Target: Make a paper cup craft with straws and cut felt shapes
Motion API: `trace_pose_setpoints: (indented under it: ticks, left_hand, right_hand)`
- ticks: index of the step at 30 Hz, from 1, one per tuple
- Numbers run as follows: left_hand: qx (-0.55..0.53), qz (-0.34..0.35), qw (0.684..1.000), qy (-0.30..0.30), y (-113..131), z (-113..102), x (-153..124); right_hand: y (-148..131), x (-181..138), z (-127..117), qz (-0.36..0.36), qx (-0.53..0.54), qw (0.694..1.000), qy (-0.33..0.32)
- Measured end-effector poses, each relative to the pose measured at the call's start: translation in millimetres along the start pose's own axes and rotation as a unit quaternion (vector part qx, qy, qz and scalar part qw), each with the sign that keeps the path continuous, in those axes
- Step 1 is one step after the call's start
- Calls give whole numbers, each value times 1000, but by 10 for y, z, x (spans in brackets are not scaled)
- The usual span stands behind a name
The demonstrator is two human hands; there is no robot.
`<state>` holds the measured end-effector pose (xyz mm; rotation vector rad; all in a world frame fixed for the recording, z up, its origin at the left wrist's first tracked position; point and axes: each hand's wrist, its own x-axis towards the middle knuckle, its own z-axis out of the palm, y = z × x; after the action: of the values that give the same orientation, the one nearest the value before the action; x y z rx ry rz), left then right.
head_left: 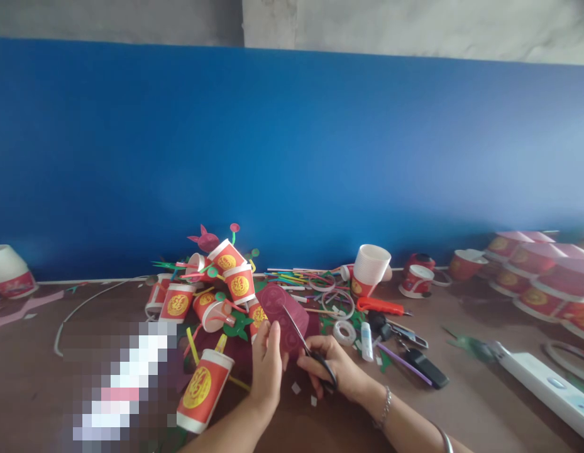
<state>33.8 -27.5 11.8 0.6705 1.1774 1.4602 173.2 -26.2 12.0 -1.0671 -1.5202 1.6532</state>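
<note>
My left hand (pixel 267 368) pinches the lower edge of a dark maroon paper sheet (pixel 280 314) and holds it up over the brown table (pixel 37 377). My right hand (pixel 332 365) grips black-handled scissors (pixel 305 346), fingers through the loops. The blades point up and left and lie against the maroon sheet. Small white paper scraps (pixel 303 393) lie on the table just below both hands. A red paper cup with a gold emblem (pixel 203 390) lies tilted just left of my left hand.
A pile of red-and-gold cups (pixel 220 283) with paper flowers stands behind the sheet. Coloured sticks, tape rolls (pixel 343 332), an orange cutter (pixel 381 306), a glue tube, keys and a white upturned cup (pixel 369 267) lie right. More cups (pixel 532 270) and a white power strip (pixel 546 380) are at far right. A blue wall rises behind.
</note>
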Motion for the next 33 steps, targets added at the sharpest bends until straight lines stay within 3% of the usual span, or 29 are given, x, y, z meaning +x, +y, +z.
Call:
trace_pose_setpoints:
  ticks: [3, 5, 7, 11, 13, 16, 19, 24, 28, 33]
  left_hand:
    - [14, 45, 996, -69, -8, -3, 7]
    - [19, 52, 995, -85, -11, -3, 7]
    - [15, 51, 996, -69, -10, 0, 0]
    - [6, 59, 998, -27, 6, 18, -24]
    - [20, 65, 997, -34, 20, 27, -32]
    - [31, 75, 996, -30, 39, 34, -33]
    - [31, 67, 997, -35, 42, 35, -30]
    - [31, 9, 999, -21, 39, 34, -33]
    - [16, 11, 1000, -13, 57, 27, -25]
    - [-8, 0, 1000, 24, 81, 22, -37]
  right_hand:
    - [11, 2, 22, 2, -2, 1000, -11]
    - [-14, -6, 4, 8, -1, 1000, -21]
    - [-91, -34, -76, 28, 2, 998, -57]
    - [-321, -153, -447, 95, -31, 974, -205]
    - [-370, -214, -681, 109, -53, 967, -224]
    - [-298, -258, -963, 70, 5, 979, -192]
    - [-186, -240, -1082, 33, 60, 986, -150]
    - [-253, -174, -1008, 24, 2, 986, -166]
    - [-361, -151, -938, 75, -78, 978, -178]
    - [-340, -169, -993, 73, -74, 982, -156]
